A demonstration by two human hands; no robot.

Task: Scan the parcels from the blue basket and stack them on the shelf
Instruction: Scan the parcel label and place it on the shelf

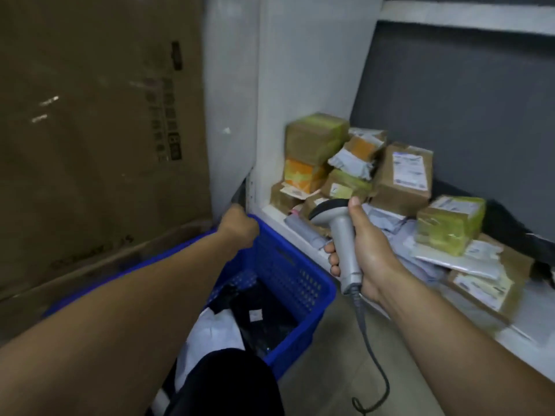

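So my right grip [366, 253] wraps the scanner [341, 232], upright, nose left; my left grip [238, 228] clutches the blue basket [288, 271] by its rim.

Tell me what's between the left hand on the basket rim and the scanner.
Head view: between left hand and scanner, the blue basket's corner, the shelf's white edge, a grey rolled parcel.

1 blue plastic mesh basket [288, 265], 1 grey handheld barcode scanner [342, 235], 1 tall brown cardboard carton [90, 130], 1 white shelf [271, 212]. On the shelf, about 8 taped cardboard parcel boxes [402, 175], 3 bound in yellow-green tape; the soft grey mailer bags [387, 225] are too jumbled to count.
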